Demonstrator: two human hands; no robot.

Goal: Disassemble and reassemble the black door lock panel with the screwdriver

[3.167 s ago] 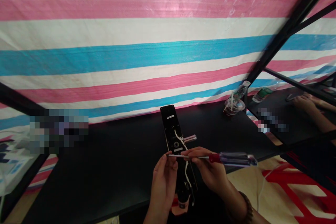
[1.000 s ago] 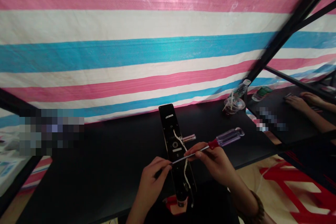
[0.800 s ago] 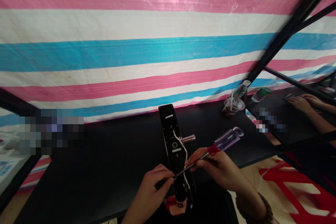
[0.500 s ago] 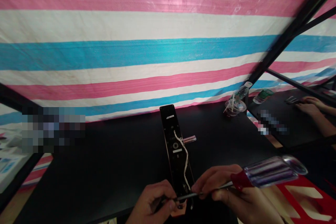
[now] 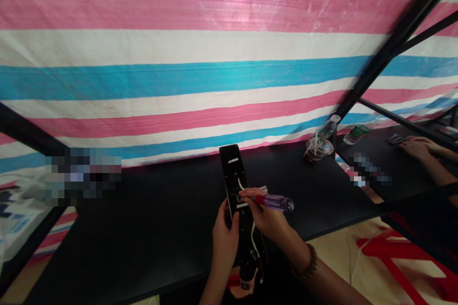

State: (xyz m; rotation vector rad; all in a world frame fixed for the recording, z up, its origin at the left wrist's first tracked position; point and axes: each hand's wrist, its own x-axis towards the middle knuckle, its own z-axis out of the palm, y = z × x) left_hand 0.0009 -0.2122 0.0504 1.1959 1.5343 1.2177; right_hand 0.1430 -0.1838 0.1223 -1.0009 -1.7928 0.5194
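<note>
A long black panel [image 5: 229,167], like the body of a smart door lock, lies lengthwise on the black table [image 5: 157,214], with round marks and white labels on its face. A white cable [image 5: 253,236] runs down it, partly hidden by my hand. My left hand [image 5: 225,236] grips the panel's left edge, thumb on top. In my right hand [image 5: 266,217] is a screwdriver [image 5: 277,202] with a clear purple handle and red collar. Its tip points at the panel's middle, but contact cannot be made out. Another clear handle [image 5: 264,188] shows just behind my fingers.
A plastic cup [image 5: 319,147] and a clear bottle [image 5: 329,126] stand at the back right beside a black metal post [image 5: 375,69]. Farther right, another person's hands [image 5: 417,147] rest on a neighbouring table. A red stool [image 5: 397,252] is below. Striped sheeting [image 5: 200,78] hangs behind.
Both hands have moved up the panel from its near end. My left hand has left the screwdriver shaft for the panel's edge; the screwdriver is now at the middle.
</note>
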